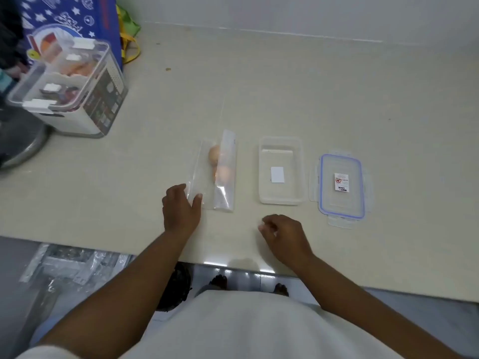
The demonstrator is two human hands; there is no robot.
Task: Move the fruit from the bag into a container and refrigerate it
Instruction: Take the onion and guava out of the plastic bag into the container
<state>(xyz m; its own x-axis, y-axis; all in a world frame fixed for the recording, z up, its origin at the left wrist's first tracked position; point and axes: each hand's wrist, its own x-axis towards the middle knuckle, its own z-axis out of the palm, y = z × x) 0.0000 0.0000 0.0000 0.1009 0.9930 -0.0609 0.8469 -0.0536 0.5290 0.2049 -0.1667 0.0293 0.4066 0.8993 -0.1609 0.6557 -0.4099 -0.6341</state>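
The left hand (pixel 181 208) has its fingers spread loosely, the thumb and fingertips resting on the near corner of the clear plastic bag (pixel 215 174); it is touching rather than gripping, likely pinning the bag so that it will not slide when it is opened. The right hand (pixel 283 233) hangs just above the worktop (pixel 337 99) near its front edge, fingers curled lightly inward and holding nothing, seemingly ready to come across to the bag.

The bag lies flat, lengthwise from front to back, with the fruit (pixel 219 164) inside: two pale orange rounded pieces, one behind the other, still sealed in as far as can be told. Which fruit they are is not clear through the plastic.

Just beside the bag, on its right, stands the open clear container (pixel 281 195), holding only a small white label on its floor, and just right of that lies its blue-sealed lid (pixel 340 208), clips splayed outward. The row suits a short transfer from bag to box to lid.

At the worktop's far left corner sits a larger clip-lidded storage box (pixel 70 92) against a blue printed bag (pixel 85 16), well apart from the work. No refrigerator is in view.
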